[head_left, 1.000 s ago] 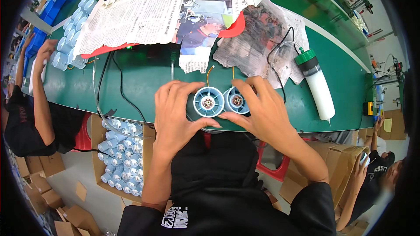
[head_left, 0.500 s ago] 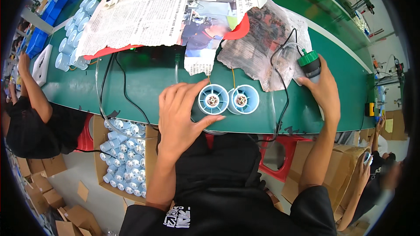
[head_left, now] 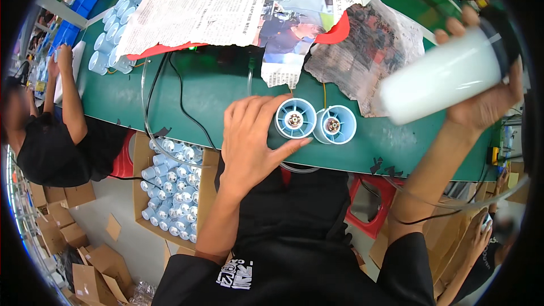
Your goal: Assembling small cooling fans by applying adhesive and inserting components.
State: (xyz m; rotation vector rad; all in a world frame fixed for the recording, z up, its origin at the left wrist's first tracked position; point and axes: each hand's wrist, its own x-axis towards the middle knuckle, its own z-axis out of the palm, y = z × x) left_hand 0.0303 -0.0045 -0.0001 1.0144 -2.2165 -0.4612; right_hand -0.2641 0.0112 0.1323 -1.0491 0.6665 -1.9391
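Two light blue round plastic housings stand side by side near the table's front edge, each with spokes and a metal hub. My left hand (head_left: 249, 127) is closed around the left housing (head_left: 294, 119), thumb in front and fingers behind. Touching or almost touching it is the right housing (head_left: 333, 125). Thin orange wires run from behind both. My right hand (head_left: 481, 102) grips a large white dispensing syringe (head_left: 445, 76) with a dark cap, raised and tilted over the table's right side. Motion blurs it, and its lower end is smeared.
Newspaper (head_left: 226, 8) covers a red-edged item at the back. A dirty plastic-covered sheet (head_left: 362, 51) lies to its right. Blue cups (head_left: 107, 42) stand at far left. A carton (head_left: 141, 209) of similar housings sits below the table. A clear hose (head_left: 470, 207) crosses my right forearm.
My right hand has lifted the syringe off the table, toward me and to the right, and tipped it sideways. My left hand keeps its hold on the left housing. The view has shifted slightly.
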